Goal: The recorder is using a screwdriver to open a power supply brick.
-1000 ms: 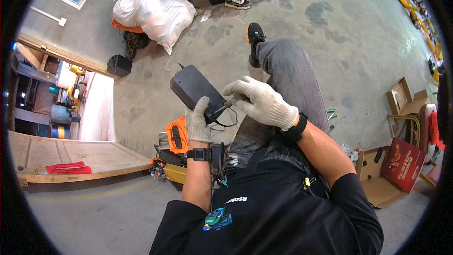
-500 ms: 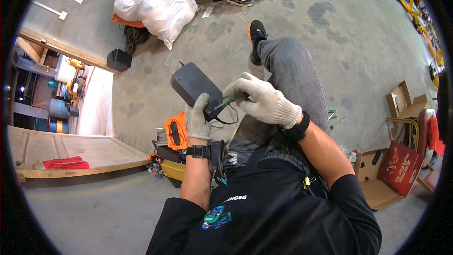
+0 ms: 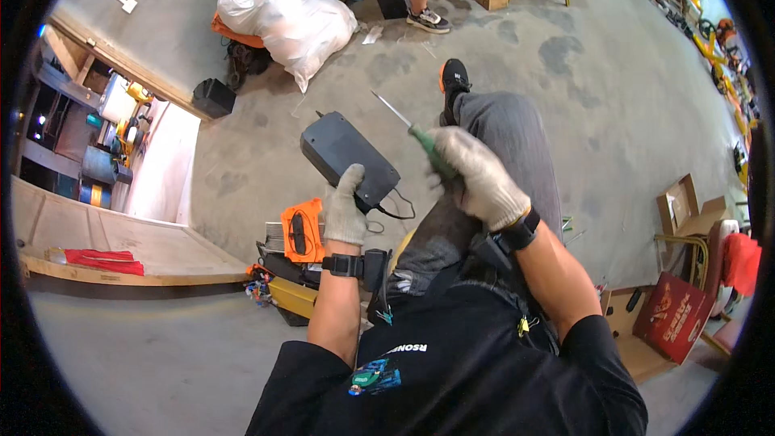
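R grip (image 3: pixel 478 173) clamped on screwdriver (image 3: pixel 420 136), blurred; L grip (image 3: pixel 346 211) on blk box (image 3: pixel 349 155), underside hidden

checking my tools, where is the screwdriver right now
In the head view, the green-handled screwdriver is in the right hand, right of the black box the left hand holds.

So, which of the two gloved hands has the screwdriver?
The right hand, closed around the green-handled screwdriver; the left hand holds the black box instead.

Dark grey case (image 3: pixel 347 153), green-handled screwdriver (image 3: pixel 421 140), off-white gloves (image 3: pixel 478 176), grey jeans (image 3: pixel 507 133)
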Motion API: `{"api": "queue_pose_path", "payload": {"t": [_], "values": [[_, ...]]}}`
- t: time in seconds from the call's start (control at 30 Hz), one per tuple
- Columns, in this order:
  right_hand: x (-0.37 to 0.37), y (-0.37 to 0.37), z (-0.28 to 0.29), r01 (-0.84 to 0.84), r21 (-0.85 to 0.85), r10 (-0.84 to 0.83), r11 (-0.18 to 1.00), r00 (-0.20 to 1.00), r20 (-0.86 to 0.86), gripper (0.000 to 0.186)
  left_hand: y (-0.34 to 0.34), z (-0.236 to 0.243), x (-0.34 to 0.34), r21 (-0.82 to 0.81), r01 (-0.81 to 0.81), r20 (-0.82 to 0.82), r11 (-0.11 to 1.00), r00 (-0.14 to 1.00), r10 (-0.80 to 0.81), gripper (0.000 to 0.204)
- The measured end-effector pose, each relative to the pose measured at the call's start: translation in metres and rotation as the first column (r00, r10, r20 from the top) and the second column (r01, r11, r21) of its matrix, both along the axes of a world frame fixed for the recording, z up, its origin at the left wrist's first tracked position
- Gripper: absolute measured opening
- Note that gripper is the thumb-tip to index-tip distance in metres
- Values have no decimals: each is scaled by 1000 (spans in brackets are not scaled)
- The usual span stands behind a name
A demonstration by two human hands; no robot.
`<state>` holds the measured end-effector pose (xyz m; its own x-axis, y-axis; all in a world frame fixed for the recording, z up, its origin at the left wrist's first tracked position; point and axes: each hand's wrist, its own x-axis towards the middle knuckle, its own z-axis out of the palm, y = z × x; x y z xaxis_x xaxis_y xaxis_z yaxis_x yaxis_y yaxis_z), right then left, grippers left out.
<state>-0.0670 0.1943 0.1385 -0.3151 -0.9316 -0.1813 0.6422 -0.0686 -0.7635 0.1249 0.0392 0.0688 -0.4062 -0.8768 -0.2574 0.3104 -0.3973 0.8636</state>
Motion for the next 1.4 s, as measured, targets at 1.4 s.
{"api": "queue_pose_path", "payload": {"t": [1.4], "values": [[52, -22, -40, 47, 150, 143, 988, 124, -982, 25, 32, 27, -22, -158, 268, 208, 950, 950, -233, 48]]}}
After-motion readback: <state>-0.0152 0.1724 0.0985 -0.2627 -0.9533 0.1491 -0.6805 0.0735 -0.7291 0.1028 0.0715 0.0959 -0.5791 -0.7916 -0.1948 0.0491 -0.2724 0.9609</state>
